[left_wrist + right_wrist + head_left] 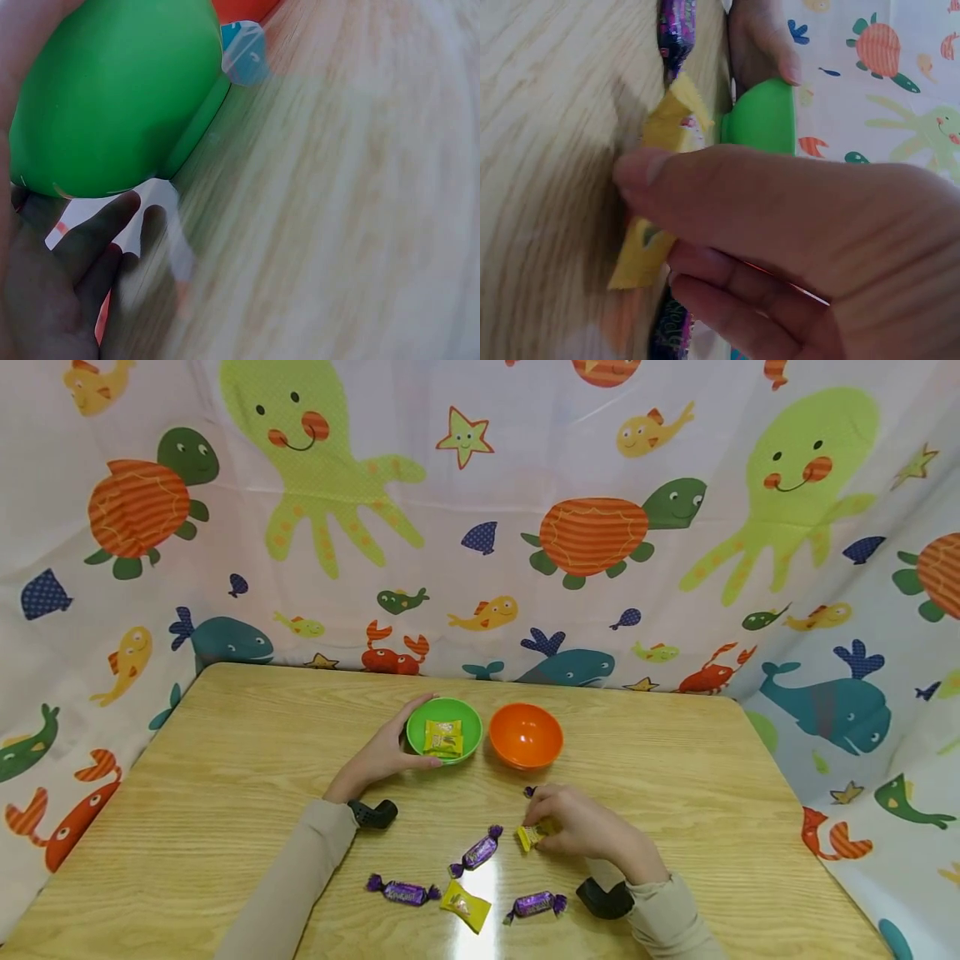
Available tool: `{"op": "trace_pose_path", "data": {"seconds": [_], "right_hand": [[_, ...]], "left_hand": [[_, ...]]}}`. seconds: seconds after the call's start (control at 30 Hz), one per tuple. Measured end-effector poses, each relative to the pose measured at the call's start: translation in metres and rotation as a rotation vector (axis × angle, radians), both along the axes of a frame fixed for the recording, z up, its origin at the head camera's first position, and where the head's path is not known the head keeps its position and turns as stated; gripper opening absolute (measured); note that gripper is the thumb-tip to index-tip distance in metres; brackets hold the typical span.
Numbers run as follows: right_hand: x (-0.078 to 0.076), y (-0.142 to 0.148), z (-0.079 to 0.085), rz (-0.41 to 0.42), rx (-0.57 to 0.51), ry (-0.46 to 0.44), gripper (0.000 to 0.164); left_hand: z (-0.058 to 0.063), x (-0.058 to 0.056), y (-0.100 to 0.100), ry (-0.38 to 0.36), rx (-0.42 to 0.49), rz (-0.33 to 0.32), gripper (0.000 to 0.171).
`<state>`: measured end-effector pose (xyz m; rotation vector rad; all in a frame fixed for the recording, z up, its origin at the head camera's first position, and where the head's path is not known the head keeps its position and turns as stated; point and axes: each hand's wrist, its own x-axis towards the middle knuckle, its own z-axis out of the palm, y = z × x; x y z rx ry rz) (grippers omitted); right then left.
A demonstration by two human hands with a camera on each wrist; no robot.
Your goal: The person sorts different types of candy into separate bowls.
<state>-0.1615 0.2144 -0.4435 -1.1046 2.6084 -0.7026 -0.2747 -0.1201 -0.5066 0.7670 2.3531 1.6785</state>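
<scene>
My left hand (pixel 382 747) holds the green bowl (pixel 471 731) from its left side, thumb at the near rim and fingers round the far side. Inside the bowl lie yellow wrapped candies (pixel 443 737). Between thumb and fingers, my right hand (pixel 581 822) pinches another yellow wrapped candy (pixel 676 135), close over the table. Just beyond that hand a purple wrapped candy (pixel 529 792) is mostly hidden. Left of the hand lies a second purple candy (pixel 477 853), tilted on the wood. The green bowl's outer wall (pixel 120 97) fills the upper left of the left wrist view.
An orange bowl (pixel 525 735) stands right of the green one. Nearer the front lie a yellow candy (pixel 467 907) and two purple candies, one left (pixel 405 892) and one right (pixel 535 905). A patterned curtain (pixel 480 485) hangs behind the wooden table (pixel 225 777).
</scene>
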Motion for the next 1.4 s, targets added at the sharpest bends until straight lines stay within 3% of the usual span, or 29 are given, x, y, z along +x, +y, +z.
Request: {"op": "trace_pose_path", "data": {"seconds": [0.2, 0.43, 0.6, 0.87, 1.03, 1.23, 1.4], "right_hand": [[-0.002, -0.003, 0.006, -0.022, -0.098, 0.044, 0.022], [-0.013, -0.017, 0.027, -0.073, -0.119, 0.12, 0.019], [-0.029, -0.03, 0.04, -0.115, -0.163, 0.178, 0.02], [-0.062, -0.057, 0.052, -0.177, -0.19, 0.191, 0.022], [-0.08, -0.083, 0.05, -0.181, -0.191, 0.225, 0.021], [-0.1, -0.113, 0.035, -0.186, -0.177, 0.31, 0.018], [-0.114, -0.127, 0.019, -0.207, -0.07, 0.4, 0.016]], "left_hand": [[0.0, 0.0, 0.0, 0.006, -0.012, 0.008, 0.104], [0.001, 0.0, 0.0, 0.019, -0.01, 0.006, 0.104], [0.001, 0.0, 0.0, 0.01, -0.008, 0.009, 0.104], [0.001, -0.001, 0.0, -0.001, -0.002, 0.009, 0.104], [0.002, -0.001, -0.002, -0.016, -0.012, 0.018, 0.106], [0.002, 0.0, -0.001, -0.03, -0.024, 0.014, 0.106], [0.001, 0.001, -0.001, -0.034, -0.01, 0.01, 0.106]]}}
